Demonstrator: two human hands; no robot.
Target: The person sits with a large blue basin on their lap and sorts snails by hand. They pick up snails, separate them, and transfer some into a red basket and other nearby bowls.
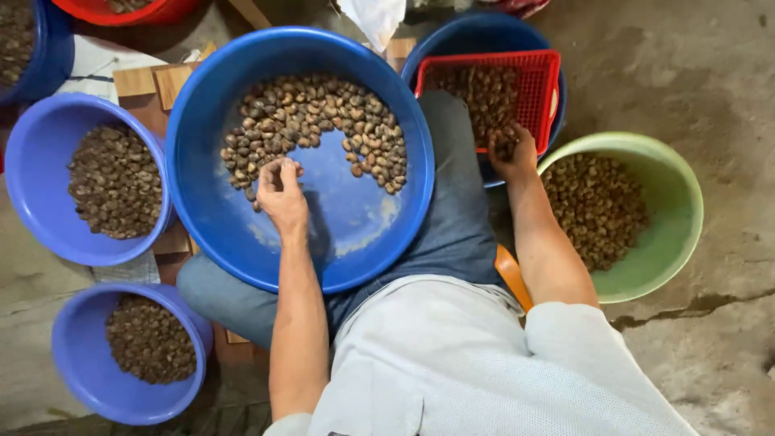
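**Sorting nuts from a lap basin**

Your left hand point(282, 187) pinches nuts point(311, 121) in the big blue basin point(210, 202) on your lap. Your right hand point(512, 148) closes over nuts in the red basket point(542, 89). Sorting looks midway; next, carry each handful carefully to its tub.

Cracked concrete floor point(694, 97) – on it a green basin point(674, 234), two purple basins point(36, 202) – wooden boards point(149, 85)

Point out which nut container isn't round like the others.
The red basket, a square mesh one sitting in a blue tub at the upper right. The right hand reaches into its nuts. Every other container is a round basin.
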